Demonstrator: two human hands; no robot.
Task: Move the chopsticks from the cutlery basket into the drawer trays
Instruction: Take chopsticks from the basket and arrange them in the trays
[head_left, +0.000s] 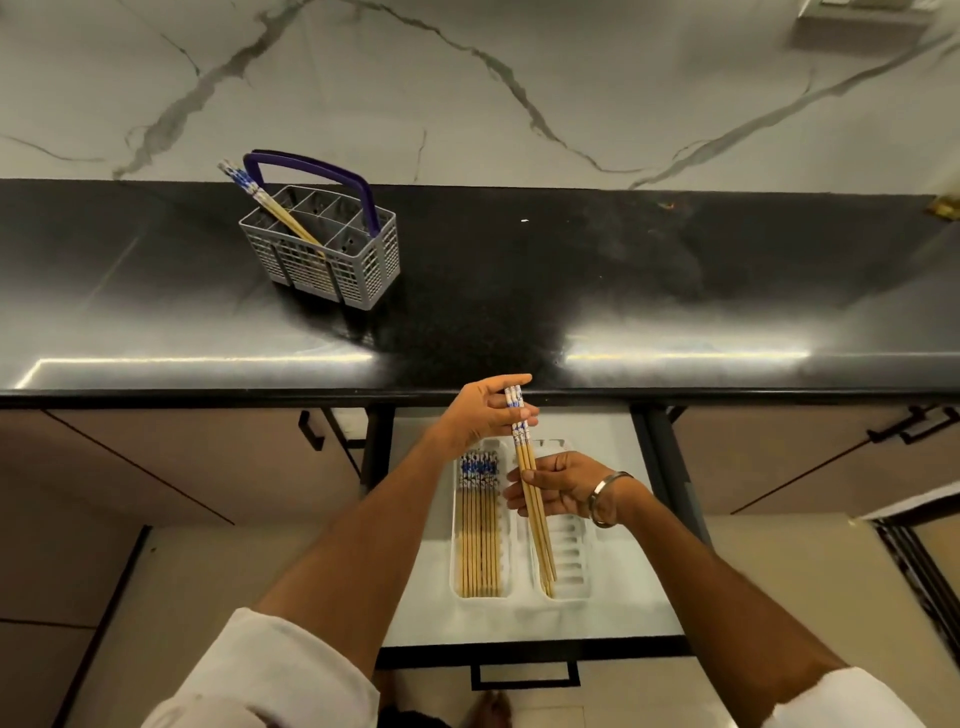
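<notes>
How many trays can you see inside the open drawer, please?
2: the left tray, filled with a row of chopsticks, and the right tray, beneath the bundle both hands hold. Arms may hide more.

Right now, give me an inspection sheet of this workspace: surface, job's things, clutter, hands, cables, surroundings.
Surface: black countertop, glossy, small white speck.
Job's things: basket holds a few chopsticks; left tray holds a row; bundle tilted over right tray.
Clutter: nothing seen.
Hands: left hand and right hand both grip the bundle.
Cables: nothing seen.
Surroundings: open drawer, marble wall.
</notes>
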